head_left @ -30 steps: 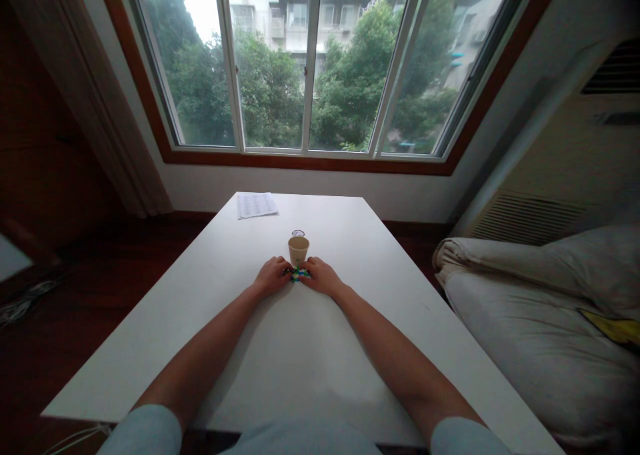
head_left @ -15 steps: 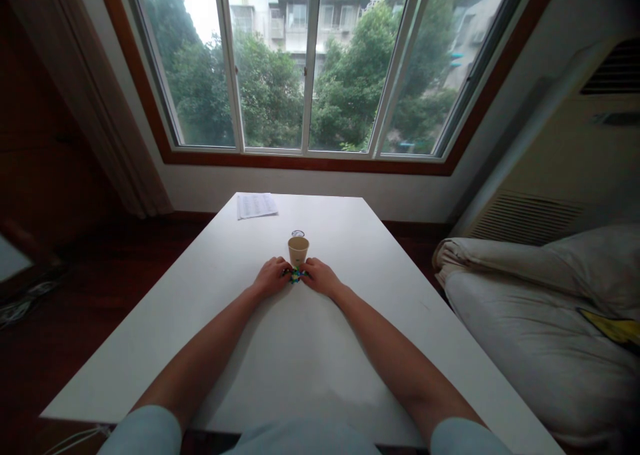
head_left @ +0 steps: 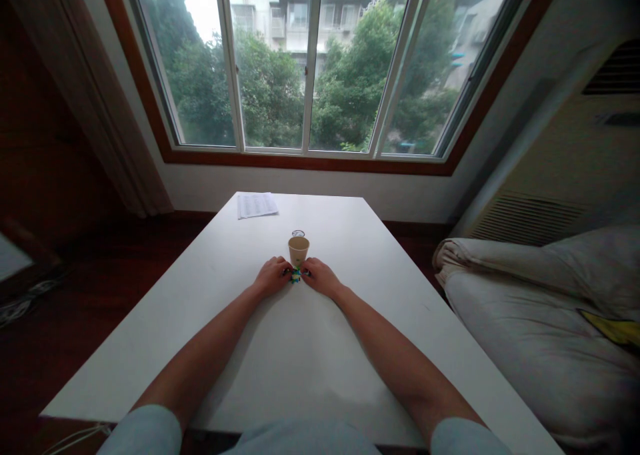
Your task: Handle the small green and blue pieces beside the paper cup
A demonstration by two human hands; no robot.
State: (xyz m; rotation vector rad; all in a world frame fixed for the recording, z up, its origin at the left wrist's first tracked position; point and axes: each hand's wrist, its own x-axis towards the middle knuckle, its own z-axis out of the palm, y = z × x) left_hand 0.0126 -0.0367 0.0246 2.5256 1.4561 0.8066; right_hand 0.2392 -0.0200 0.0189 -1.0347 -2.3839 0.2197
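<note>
In the head view, a small heap of green, blue and yellow pieces [head_left: 295, 277] lies on the white table [head_left: 300, 348], too tiny for me to name their kind. My left hand [head_left: 273, 275] rests at the left of the heap, fingers curled in and the tips among the pieces. From the right, my right hand [head_left: 319, 276] meets the same heap with bent fingers. Both hands hide part of it. Directly behind stands an upright brown paper cup [head_left: 299, 249], and a small round clear object with a dark rim [head_left: 298, 233] lies beyond the cup.
Printed paper sheets [head_left: 257, 205] lie at the table's far left corner. Past the far edge is a wall with a wide window [head_left: 310, 75]. A padded pale seat [head_left: 530, 321] stands along the right side, and cables [head_left: 30, 301] lie on the floor at left.
Both hands stay in nearly the same place. The coloured pieces between the fingertips have shifted slightly; the cup remains where it was.
</note>
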